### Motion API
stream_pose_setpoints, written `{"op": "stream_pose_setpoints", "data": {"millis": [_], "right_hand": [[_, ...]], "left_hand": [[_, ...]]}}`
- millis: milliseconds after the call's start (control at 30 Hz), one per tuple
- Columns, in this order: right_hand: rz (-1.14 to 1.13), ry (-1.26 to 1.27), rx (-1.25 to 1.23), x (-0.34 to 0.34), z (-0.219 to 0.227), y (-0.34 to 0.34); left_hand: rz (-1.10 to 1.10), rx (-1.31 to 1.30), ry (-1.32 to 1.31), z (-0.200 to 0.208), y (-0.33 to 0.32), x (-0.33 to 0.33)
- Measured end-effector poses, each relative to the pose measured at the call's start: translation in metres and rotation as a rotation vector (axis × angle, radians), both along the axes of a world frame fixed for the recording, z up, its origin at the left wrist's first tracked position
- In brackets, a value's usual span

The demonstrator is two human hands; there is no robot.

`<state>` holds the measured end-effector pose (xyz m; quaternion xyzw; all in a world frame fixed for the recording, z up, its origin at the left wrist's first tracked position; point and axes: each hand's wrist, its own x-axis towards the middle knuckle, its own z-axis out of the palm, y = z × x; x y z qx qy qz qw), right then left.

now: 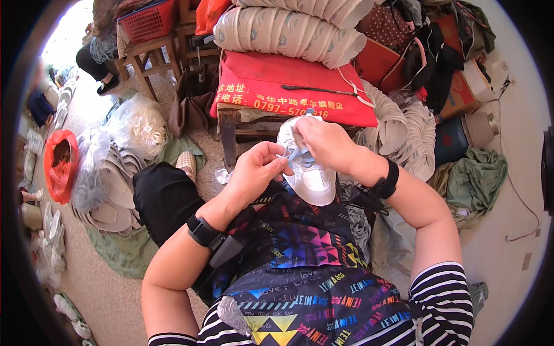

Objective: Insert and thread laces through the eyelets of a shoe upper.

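A white shoe [314, 183] with a textured upper lies over my lap, its toe toward me. A pale blue shoelace [298, 154] crosses its front. My left hand [258, 166] is closed, with thumb and forefinger pinching the lace at the shoe's left side. My right hand [324, 141] is closed over the shoe's opening and tongue, fingers bent inward. Its palm hides the right side of the upper, and I cannot make out whether lace is also between its fingers. A patterned dark apron [300, 248] lies beneath the shoe.
Ahead stands a wooden stool with a red cloth [254, 75], bearing rows of nested shoe uppers [288, 36] and a dark cord. Bagged laces [138, 124], stacked soles [112, 196] and a red bag [60, 164] lie left. More stacked uppers [412, 138] and green cloth [476, 179] lie right.
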<state>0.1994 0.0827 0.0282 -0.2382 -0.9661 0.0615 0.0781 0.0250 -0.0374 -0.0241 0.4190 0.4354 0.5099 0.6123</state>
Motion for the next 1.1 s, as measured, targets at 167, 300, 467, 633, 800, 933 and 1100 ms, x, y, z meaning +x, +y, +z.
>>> {"op": "stream_pose_setpoints", "data": {"millis": [167,300,467,633,800,933,1100], "right_hand": [[-0.128,0.129,-0.4,-0.015,0.024,0.004],[-0.319,0.342,-0.624,-0.017,0.028,0.024],[-0.135,-0.01,-0.234,0.001,0.009,0.011],[0.017,0.021,-0.171,-0.001,0.006,0.017],[0.215,0.536,-0.341,-0.056,0.053,0.016],[0.394,0.851,-0.559,-0.09,0.127,-0.014],[0.458,1.045,-0.526,-0.088,0.157,-0.027]], "left_hand": [[0.035,-0.006,0.009,-0.005,-0.001,-0.003],[0.005,0.017,0.015,-0.005,-0.004,-0.004],[0.054,-0.008,-0.007,-0.002,-0.006,-0.004],[0.221,0.168,0.341,-0.004,0.0,-0.001],[0.341,0.327,0.576,-0.003,0.017,0.014],[0.361,0.43,0.754,0.007,0.031,0.028],[0.323,0.505,1.015,0.012,0.046,0.035]]}}
